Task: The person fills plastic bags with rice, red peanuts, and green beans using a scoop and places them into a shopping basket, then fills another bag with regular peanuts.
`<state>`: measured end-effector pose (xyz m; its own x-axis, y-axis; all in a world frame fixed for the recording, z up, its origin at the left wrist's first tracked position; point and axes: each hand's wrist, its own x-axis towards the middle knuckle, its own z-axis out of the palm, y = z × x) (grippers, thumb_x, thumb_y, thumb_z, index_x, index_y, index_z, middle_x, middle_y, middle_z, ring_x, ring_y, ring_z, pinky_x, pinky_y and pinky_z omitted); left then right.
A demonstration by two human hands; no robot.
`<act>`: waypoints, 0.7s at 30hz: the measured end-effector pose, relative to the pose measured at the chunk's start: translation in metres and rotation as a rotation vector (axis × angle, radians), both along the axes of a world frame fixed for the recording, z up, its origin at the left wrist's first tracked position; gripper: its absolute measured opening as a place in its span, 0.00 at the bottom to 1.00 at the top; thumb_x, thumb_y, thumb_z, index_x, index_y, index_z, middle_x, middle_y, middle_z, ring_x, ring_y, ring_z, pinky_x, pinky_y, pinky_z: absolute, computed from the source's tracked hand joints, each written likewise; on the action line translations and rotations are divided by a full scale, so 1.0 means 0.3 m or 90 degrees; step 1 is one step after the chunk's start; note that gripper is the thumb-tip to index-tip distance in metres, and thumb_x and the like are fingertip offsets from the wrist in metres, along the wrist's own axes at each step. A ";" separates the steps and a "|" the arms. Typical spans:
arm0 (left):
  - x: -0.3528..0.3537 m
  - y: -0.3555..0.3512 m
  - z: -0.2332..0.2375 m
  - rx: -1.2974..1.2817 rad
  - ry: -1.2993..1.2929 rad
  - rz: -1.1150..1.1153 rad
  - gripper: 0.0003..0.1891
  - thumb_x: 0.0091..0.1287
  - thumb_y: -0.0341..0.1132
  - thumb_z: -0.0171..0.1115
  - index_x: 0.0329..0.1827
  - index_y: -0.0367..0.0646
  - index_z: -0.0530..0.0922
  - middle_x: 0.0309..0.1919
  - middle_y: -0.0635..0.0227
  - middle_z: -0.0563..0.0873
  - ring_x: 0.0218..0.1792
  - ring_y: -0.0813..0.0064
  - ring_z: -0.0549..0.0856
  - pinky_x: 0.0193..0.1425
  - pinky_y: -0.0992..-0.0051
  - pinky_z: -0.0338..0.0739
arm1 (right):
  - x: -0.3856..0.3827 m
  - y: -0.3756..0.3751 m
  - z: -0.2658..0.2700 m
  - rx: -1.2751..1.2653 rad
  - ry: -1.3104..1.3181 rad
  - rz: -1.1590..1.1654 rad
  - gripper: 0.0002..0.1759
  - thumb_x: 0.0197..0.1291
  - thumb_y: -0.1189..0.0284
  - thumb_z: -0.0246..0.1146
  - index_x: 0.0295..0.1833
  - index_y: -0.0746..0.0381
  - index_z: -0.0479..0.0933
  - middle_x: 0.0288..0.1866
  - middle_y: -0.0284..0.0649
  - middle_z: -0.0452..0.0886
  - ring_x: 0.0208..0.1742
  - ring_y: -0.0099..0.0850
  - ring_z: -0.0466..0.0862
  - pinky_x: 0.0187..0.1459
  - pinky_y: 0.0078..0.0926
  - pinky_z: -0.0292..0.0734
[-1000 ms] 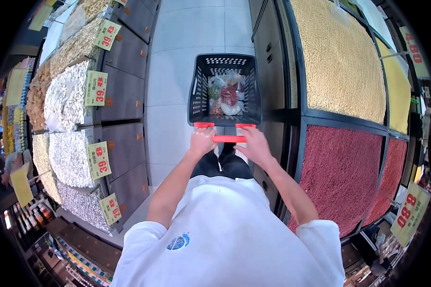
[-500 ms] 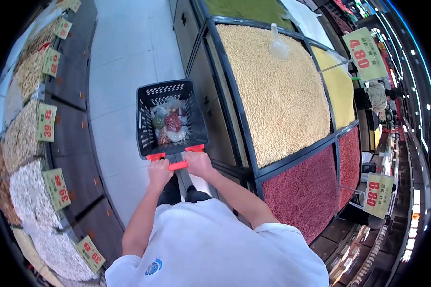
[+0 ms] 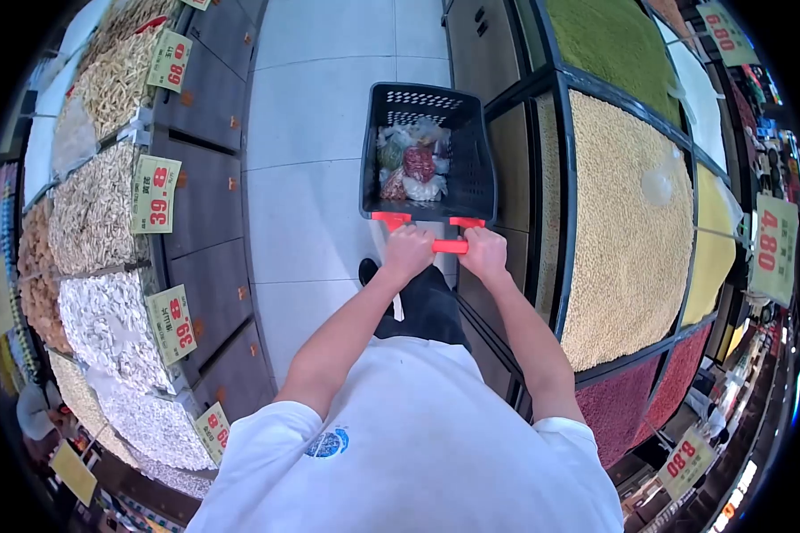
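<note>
Both my hands are wrapped round the red handle [image 3: 451,246] of a dark shopping basket cart [image 3: 489,169]. My left hand [image 3: 410,252] grips the handle's left part, and my right hand [image 3: 484,254] grips its right part. A short stretch of red bar shows between them. Inside the cart lie several clear plastic bags, among them a bag of dark red goods [image 3: 419,163], a greenish bag [image 3: 389,157] and a whitish one [image 3: 425,188]. Other contents are too blurred to name.
Bins stand along both sides of the tiled aisle [image 3: 311,115]. On the right are pale beans [image 3: 627,231], green beans [image 3: 609,44] and dark red beans [image 3: 615,413]. Dried white slices [image 3: 111,324] and price signs [image 3: 156,195] line the left. A clear scoop [image 3: 658,185] rests on the pale beans.
The view has turned, so the cart and my hands appear further right. The bean bins have shifted right and down in view. Both hands keep their grip on the handle.
</note>
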<state>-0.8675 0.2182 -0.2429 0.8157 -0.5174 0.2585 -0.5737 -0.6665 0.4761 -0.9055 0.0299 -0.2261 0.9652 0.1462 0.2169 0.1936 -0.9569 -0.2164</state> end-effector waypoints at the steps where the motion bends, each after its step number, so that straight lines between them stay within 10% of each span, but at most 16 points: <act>1: 0.051 -0.010 0.012 0.001 0.001 0.001 0.07 0.44 0.35 0.66 0.22 0.47 0.75 0.18 0.66 0.81 0.23 0.64 0.83 0.33 0.66 0.78 | 0.052 -0.011 -0.001 -0.003 -0.004 -0.001 0.10 0.45 0.68 0.67 0.22 0.58 0.73 0.19 0.36 0.75 0.23 0.34 0.81 0.25 0.32 0.77; 21: 1.226 -0.321 0.009 0.047 -0.022 0.087 0.06 0.44 0.35 0.65 0.20 0.48 0.75 0.18 0.66 0.81 0.25 0.65 0.83 0.32 0.65 0.78 | 1.273 -0.323 -0.029 0.073 -0.039 0.037 0.07 0.40 0.70 0.67 0.23 0.57 0.74 0.23 0.37 0.78 0.27 0.34 0.82 0.29 0.32 0.77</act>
